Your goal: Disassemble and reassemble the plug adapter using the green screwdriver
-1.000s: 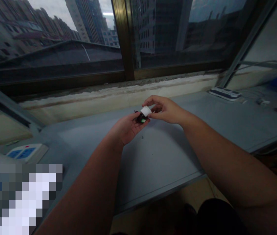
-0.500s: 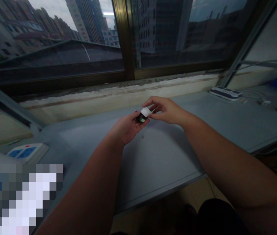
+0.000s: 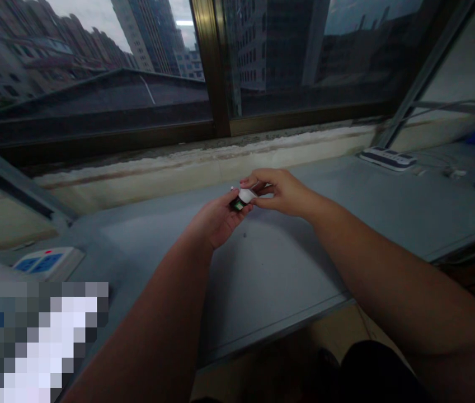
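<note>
Shifted slightly left, the white cap-like piece (image 3: pixel 246 195) pinched by my right hand (image 3: pixel 282 190) sits against the dark green-patched object (image 3: pixel 238 205) gripped in my left hand (image 3: pixel 220 217), over the tabletop's (image 3: pixel 279 263) far side. They're brought together; whether fastened, I cannot tell.

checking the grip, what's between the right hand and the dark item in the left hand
In the head view, a small white piece lies between the right hand and the dark item in the left hand.
</note>
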{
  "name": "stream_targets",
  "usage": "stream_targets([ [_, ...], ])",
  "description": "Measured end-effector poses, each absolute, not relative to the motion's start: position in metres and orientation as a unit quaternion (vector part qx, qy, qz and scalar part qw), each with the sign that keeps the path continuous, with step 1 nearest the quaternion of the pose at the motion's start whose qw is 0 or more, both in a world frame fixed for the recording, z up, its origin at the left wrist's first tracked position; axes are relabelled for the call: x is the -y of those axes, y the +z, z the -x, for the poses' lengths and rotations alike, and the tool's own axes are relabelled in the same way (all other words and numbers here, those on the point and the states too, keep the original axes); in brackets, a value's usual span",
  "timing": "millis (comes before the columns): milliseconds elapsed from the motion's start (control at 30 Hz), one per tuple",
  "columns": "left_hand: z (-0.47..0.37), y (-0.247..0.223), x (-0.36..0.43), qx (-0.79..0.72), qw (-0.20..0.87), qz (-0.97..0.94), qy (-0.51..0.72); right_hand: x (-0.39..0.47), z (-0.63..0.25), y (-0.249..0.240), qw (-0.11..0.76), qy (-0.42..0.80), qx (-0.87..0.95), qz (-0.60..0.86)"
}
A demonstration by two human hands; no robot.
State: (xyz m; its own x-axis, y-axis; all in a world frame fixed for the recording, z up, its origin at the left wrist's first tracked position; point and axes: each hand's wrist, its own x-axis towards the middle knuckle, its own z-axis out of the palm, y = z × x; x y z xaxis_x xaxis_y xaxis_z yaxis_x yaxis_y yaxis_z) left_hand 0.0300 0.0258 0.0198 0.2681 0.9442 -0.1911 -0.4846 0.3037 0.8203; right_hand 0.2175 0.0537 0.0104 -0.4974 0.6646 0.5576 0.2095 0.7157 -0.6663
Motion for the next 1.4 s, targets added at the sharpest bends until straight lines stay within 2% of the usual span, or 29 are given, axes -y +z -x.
stream_targets([
  [733,-0.045,0.028,-0.011,-0.400,0.689,-0.300,0.524,-0.049,-0.207,0.014,0.423,0.213,0.833,0.287],
  [1167,-0.040,0.032,-0.013,-0.405,0.696,-0.306,0.507,-0.041,-0.203,0.023,0.383,0.065,0.889,0.242],
  [1400,-0.035,0.029,-0.017,-0.405,0.700,-0.320,0.494,-0.035,-0.195,0.026,0.409,0.058,0.886,0.211],
])
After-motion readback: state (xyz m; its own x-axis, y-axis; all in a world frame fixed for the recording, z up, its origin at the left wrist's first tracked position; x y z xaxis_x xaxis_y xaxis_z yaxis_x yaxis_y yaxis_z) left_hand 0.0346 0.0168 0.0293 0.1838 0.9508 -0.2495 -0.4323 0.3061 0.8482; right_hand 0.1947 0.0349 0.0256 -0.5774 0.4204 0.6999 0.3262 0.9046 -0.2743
